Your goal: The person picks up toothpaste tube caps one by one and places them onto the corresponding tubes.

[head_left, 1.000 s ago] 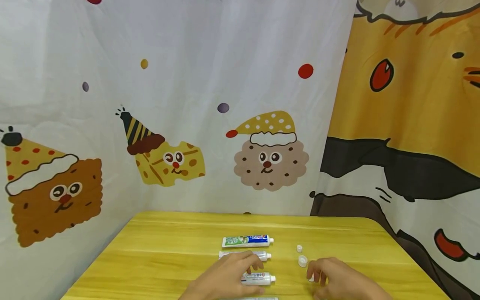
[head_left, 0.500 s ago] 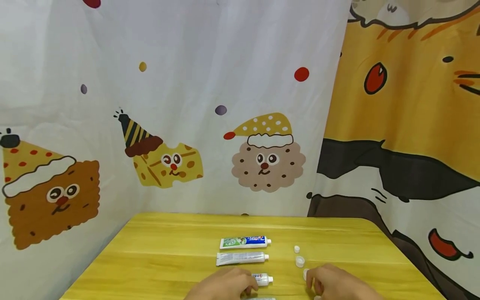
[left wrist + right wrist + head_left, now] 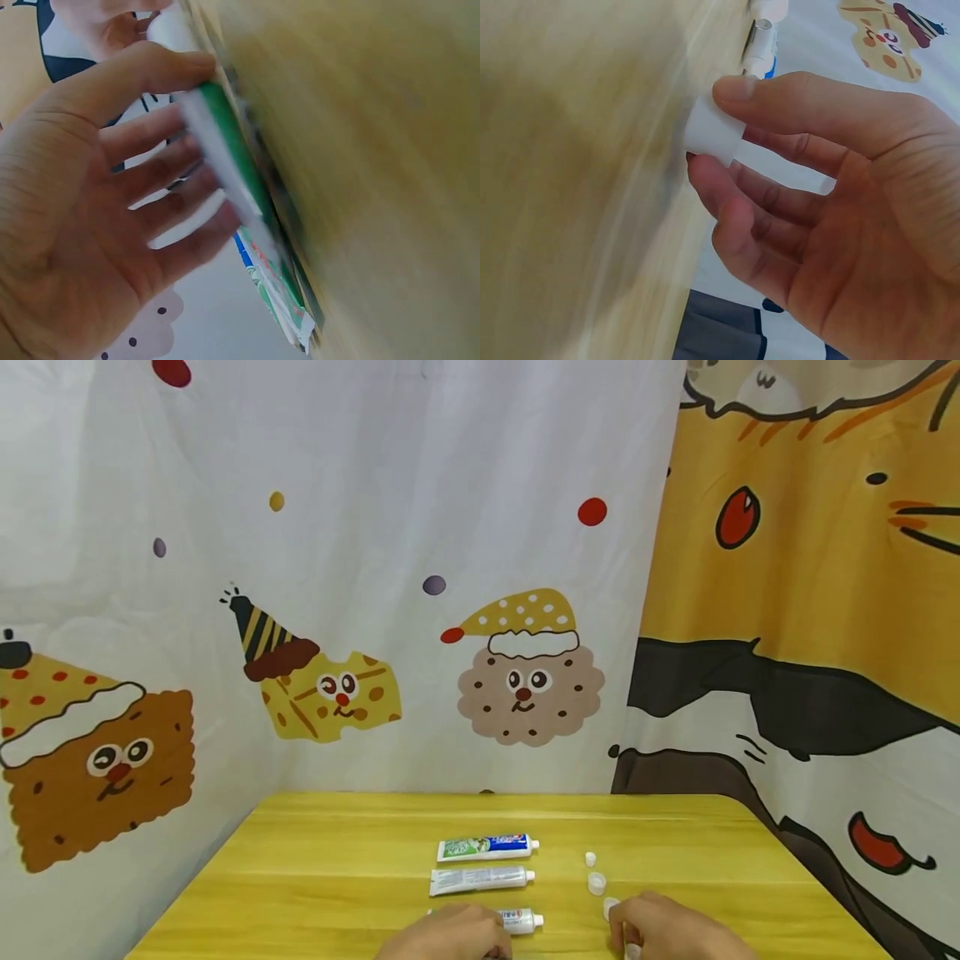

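My left hand (image 3: 453, 933) is at the table's near edge in the head view. In the left wrist view its thumb and fingers grip a white-and-green toothpaste tube (image 3: 225, 135) close to the tabletop. My right hand (image 3: 671, 931) pinches a white cap (image 3: 714, 131) between thumb and fingertips, low over the wood in the right wrist view. Beyond my left hand lie a green-and-blue toothpaste tube (image 3: 483, 847), a silvery tube (image 3: 480, 879) and a white tube (image 3: 521, 921), their nozzles pointing right. Loose white caps lie right of them: a small cap (image 3: 590, 858), a larger cap (image 3: 596, 883) and another cap (image 3: 611, 907) beside my right fingers.
The tubes and caps are spread on a yellow wood-grain table (image 3: 337, 843). Behind it hangs a white curtain (image 3: 360, 527) printed with cartoon biscuits and cheese. An orange cartoon print (image 3: 795, 568) covers the right side.
My left hand has come down and toward me, off the silvery and white tubes, and now grips the nearest tube. My right hand has shifted slightly nearer, uncovering another cap.
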### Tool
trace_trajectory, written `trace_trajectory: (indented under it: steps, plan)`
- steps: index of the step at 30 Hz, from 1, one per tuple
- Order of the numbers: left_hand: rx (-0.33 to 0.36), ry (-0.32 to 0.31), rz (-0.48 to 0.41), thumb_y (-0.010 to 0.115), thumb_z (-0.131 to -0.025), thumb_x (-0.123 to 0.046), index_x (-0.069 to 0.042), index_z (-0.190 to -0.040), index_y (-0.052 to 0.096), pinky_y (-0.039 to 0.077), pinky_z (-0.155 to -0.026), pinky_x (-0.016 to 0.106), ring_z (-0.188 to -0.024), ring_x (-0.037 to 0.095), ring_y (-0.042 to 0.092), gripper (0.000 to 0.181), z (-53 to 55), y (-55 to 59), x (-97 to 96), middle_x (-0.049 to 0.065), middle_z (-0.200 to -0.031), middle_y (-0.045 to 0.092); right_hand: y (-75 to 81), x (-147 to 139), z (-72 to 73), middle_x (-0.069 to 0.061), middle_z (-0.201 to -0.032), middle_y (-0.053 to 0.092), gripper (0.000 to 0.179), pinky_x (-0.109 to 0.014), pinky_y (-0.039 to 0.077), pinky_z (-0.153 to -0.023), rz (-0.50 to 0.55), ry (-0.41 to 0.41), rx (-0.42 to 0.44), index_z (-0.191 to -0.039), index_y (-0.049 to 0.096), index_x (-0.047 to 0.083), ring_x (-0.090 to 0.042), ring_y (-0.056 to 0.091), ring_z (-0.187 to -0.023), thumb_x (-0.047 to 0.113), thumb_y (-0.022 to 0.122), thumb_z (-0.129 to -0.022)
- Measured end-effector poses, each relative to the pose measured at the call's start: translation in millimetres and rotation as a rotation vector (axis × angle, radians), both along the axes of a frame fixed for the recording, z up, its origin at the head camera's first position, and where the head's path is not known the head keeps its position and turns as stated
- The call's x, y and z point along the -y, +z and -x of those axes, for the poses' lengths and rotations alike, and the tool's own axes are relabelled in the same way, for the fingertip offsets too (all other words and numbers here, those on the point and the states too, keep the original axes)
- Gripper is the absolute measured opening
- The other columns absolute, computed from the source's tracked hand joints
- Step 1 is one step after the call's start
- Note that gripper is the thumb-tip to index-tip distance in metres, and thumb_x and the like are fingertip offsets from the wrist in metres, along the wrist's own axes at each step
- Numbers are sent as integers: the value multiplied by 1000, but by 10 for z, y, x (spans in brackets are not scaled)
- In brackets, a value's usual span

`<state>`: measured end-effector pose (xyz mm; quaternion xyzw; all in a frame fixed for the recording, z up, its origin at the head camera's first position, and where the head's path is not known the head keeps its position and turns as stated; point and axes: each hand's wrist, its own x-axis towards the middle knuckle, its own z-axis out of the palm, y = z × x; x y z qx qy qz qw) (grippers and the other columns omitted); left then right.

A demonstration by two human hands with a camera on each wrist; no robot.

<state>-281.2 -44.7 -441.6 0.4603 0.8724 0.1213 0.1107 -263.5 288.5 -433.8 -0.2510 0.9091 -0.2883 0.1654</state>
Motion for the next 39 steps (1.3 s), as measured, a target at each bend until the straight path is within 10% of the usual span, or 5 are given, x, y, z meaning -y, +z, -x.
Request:
trace_trajectory:
  steps: [6, 13, 18, 32, 39]
  plan:
    - [-135, -53, -49, 75, -94, -39, -22, -114, 79, 49, -75, 9, -88, -12, 58, 27, -13, 140, 13, -18, -106, 73, 109, 60, 6, 16, -82, 62, 15, -22, 45, -65, -32, 15, -54, -89, 71, 20, 1, 51, -71, 4, 74, -88]
    - [-228, 25, -166, 83, -84, -42, -27, -113, 76, 48, -76, 13, -86, -9, 55, 33, -47, 379, 38, -23, -107, 68, 338, 174, -11, 14, -86, 61, 17, -23, 48, -66, -53, -20, -151, -91, 65, 21, -2, 53, -74, 10, 77, -87]
    - [-237, 57, -275, 82, -82, -30, -27, -109, 75, 45, -73, 11, -84, -8, 54, 28, -21, 563, 30, -21, -107, 67, 490, 197, -25, 15, -87, 62, 24, -20, 53, -62, 30, 47, -275, -90, 63, 20, 4, 56, -73, 4, 79, -82]
    - [-113, 109, -768, 80, -83, -13, -18, -111, 70, 58, -68, 18, -84, 1, 62, 30, 29, 879, 38, -5, -100, 71, 926, 364, -89, 1, -95, 68, 18, -23, 58, -69, 184, -18, -262, -96, 63, 14, -3, 68, -79, 9, 79, -88]
    - [-140, 172, -851, 81, -87, -18, -18, -115, 71, 59, -70, 20, -85, 4, 66, 30, 21, 951, 50, -3, -107, 73, 1072, 603, -102, -1, -97, 66, 27, -22, 60, -73, 286, -132, -555, -101, 64, 14, -2, 68, -82, 3, 82, -84]
